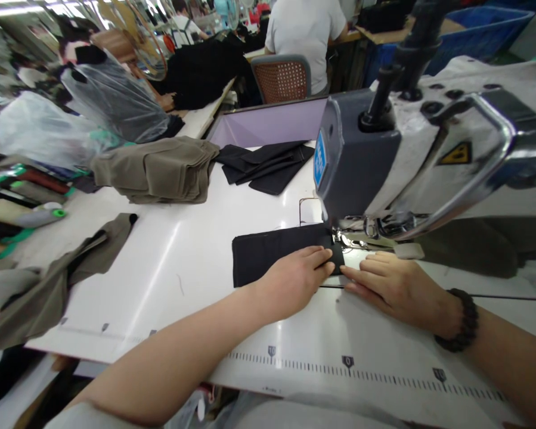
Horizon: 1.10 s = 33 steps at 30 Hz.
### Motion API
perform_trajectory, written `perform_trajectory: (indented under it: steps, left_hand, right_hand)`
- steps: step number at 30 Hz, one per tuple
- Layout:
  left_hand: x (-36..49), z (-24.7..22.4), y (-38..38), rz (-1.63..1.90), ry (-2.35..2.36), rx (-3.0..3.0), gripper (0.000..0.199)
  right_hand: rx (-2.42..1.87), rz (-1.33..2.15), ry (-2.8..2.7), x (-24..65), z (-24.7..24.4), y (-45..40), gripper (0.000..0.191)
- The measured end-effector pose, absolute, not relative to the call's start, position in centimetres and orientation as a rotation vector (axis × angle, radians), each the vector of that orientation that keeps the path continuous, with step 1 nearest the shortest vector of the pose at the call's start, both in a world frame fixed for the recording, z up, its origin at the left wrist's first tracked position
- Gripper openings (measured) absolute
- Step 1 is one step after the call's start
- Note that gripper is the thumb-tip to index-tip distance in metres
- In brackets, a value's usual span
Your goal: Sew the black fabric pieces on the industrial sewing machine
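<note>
A folded piece of black fabric (263, 253) lies flat on the white table, its right end under the presser foot (339, 237) of the sewing machine (361, 143). My left hand (294, 280) rests on top of this fabric, fingers stretched out and pressing it down close to the foot. Just right of the fabric, my right hand (393, 289) lies flat on the machine bed with its fingers extended; the index fingertip is at the fabric's right edge. A dark braided bracelet (459, 320) circles my right wrist.
Behind the fabric are a stack of olive-brown cloth pieces (160, 170) and some loose black pieces (268, 164). An olive strip (66, 280) hangs over the left table edge. A ruler scale (312, 364) runs along the front. A person in white (301, 42) sits beyond.
</note>
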<state>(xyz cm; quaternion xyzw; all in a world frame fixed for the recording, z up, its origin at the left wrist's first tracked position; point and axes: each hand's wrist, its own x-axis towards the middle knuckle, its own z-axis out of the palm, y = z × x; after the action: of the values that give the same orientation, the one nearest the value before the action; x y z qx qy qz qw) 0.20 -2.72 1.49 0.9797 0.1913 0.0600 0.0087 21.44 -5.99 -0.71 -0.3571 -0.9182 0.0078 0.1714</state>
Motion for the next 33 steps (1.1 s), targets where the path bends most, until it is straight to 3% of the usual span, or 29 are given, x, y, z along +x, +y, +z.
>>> perform_trajectory:
  steps: [33]
  left_hand:
    - [1.3,1.1,1.9,0.225,0.804,2.908,0.025]
  right_hand:
    - [-1.267,0.042,-2.461,21.5,-2.6,-5.1,0.033]
